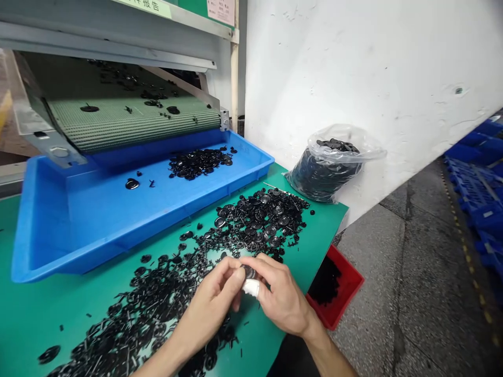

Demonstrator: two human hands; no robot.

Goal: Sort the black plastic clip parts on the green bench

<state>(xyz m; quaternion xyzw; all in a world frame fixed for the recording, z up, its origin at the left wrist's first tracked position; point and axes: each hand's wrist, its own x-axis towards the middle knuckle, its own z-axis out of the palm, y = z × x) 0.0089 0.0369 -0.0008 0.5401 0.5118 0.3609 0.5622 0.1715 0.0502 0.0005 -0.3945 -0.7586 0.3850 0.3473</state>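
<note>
1. Nearest the camera, the left hand [216, 290] and right hand [283, 298] meet above a green table [314, 225].
2. Both hands pinch one small black disc [248, 272] between their fingertips, off the tabletop; a white wrap [251, 287] covers the right thumb's tip.
3. Loose black parts [157, 293], discs and thin sticks, spread beneath and left of the hands; a thicker heap [267, 217] lies just beyond them.
4. Behind that, a blue tray [98, 214] holds a smaller pile [200, 163] and a few stray pieces.
5. Over the tray's far side slopes a green conveyor belt [129, 123] carrying scattered black parts.
6. At the table's far right corner stands an open clear bag [326, 170] filled with black pieces.
7. Below the table's right edge, a red bin [348, 293] contains more dark material.
</note>
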